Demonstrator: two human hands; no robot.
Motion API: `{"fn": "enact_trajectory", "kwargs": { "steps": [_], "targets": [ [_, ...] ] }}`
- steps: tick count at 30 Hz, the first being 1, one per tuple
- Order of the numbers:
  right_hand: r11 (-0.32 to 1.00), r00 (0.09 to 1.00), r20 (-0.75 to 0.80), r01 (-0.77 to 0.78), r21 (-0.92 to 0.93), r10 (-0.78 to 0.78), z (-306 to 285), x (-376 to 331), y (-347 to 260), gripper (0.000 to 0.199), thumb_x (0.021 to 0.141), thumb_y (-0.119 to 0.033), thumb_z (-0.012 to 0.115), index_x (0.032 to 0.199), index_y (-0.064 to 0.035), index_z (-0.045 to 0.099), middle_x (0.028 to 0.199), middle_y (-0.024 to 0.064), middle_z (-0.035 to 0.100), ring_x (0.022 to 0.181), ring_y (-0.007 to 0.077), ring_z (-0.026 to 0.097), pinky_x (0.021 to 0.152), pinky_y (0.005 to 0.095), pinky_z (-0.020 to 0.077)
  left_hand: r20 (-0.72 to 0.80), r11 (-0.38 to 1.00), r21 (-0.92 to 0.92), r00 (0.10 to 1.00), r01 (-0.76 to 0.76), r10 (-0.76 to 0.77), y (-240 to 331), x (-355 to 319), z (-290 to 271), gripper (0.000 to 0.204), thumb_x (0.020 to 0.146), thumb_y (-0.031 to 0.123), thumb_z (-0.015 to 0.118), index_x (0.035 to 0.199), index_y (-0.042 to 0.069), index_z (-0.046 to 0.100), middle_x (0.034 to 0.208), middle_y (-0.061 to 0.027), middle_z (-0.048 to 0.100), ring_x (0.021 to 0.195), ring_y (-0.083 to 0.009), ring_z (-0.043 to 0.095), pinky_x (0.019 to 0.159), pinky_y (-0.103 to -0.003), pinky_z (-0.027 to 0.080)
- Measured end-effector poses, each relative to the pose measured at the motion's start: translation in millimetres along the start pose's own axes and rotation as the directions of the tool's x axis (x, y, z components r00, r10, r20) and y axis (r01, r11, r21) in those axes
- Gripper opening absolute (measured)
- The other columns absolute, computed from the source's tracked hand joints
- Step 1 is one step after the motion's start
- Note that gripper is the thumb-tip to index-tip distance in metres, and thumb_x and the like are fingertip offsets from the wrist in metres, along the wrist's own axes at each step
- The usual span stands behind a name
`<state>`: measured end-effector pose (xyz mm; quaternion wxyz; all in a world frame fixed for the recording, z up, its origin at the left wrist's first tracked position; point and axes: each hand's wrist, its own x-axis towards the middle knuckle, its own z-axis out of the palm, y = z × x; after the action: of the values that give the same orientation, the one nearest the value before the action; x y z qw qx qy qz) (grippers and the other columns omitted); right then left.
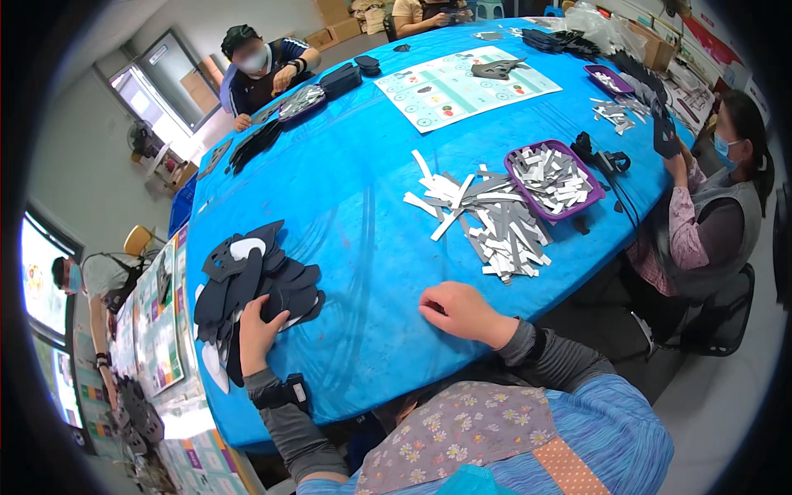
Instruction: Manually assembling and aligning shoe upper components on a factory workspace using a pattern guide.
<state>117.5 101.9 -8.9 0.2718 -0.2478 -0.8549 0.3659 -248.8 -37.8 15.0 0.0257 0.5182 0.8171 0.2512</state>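
Note:
My left hand (261, 332) reaches over a loose pile of dark, flat shoe-shaped pieces (285, 276) at the left of the table. Its thumb and fingers are apart and rest against the pile; I cannot see a piece gripped between them. Some pieces show white undersides, and a grey-black piece with holes (221, 262) lies on top at the far side. On the bare blue cover, my right hand (464, 313) rests loosely curled, with nothing visible in it. Beyond it lies a heap of grey and white strips (505, 239), beside a purple basket (601, 196) filled with similar short strips.
The table has a blue cover (346, 181). A printed sheet (421, 115) with a dark cut piece (497, 69) lies farther off. Co-workers sit at the far left, far side and right (701, 206). Another purple basket (304, 114) stands at the far left; black straps (610, 161) lie at right.

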Motion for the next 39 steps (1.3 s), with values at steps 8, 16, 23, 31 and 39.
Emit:
{"fn": "enact_trajectory", "kwargs": {
  "steps": [8,16,23,31,39],
  "targets": [
    [0.723,0.901,0.354,-0.417,0.552,0.249,-14,28,15,0.02,0.087,-0.022,0.058,0.1,-0.007,0.058,0.093,0.0066,0.062,0.078,0.0175,0.06,0.067,0.0304,0.0474,-0.058,0.975,-0.217,0.998,-0.046,0.034,-10,1,1,0.049,0.065,0.017,0.077,0.108,0.001,0.059,0.1,-0.0107,0.061,0.093,-0.0238,0.057,0.083,-0.033,0.045],
    [0.087,0.74,0.218,-0.35,0.933,0.636,-90,235,111,0.048,0.087,-0.024,0.055,0.123,0.0034,0.037,0.126,0.0217,0.041,0.114,0.0318,0.045,0.095,0.0405,0.039,-0.081,0.976,-0.214,0.996,-0.046,0.03,-9,2,-1,0.049,0.066,0.018,0.077,0.109,0.003,0.059,0.102,-0.0108,0.06,0.093,-0.0245,0.059,0.081,-0.034,0.047],
    [-0.123,0.712,0.068,0.025,0.992,0.699,-122,292,275,0.043,0.091,-0.027,0.041,0.125,-0.0013,0.044,0.126,0.0163,0.05,0.12,0.0339,0.041,0.097,0.0453,0.0363,-0.125,0.961,-0.246,0.987,-0.13,0.101,-20,14,17,0.041,0.073,0.026,0.073,0.105,0.002,0.062,0.099,-0.0129,0.062,0.091,-0.0251,0.059,0.078,-0.033,0.046],
    [0.137,0.667,-0.125,0.035,0.99,0.734,-105,325,272,0.02,0.091,-0.007,0.042,0.108,-0.0121,0.053,0.097,0.006,0.062,0.082,0.0182,0.061,0.072,0.0327,0.0501,-0.12,0.966,-0.256,0.993,-0.025,-0.006,-39,-11,15,0.041,0.075,0.03,0.071,0.106,0.003,0.062,0.097,-0.0126,0.062,0.092,-0.0271,0.059,0.08,-0.036,0.047],
    [0.012,0.846,-0.001,-0.006,1.0,0.533,-121,312,244,0.023,0.089,0.002,0.046,0.108,-0.0069,0.054,0.091,0.0084,0.063,0.078,0.016,0.063,0.068,0.0292,0.0528,-0.142,0.969,-0.246,0.99,-0.024,-0.012,-33,4,14,0.037,0.079,0.027,0.066,0.108,0.004,0.062,0.098,-0.0137,0.065,0.091,-0.0274,0.062,0.079,-0.036,0.049]
  ]
}}
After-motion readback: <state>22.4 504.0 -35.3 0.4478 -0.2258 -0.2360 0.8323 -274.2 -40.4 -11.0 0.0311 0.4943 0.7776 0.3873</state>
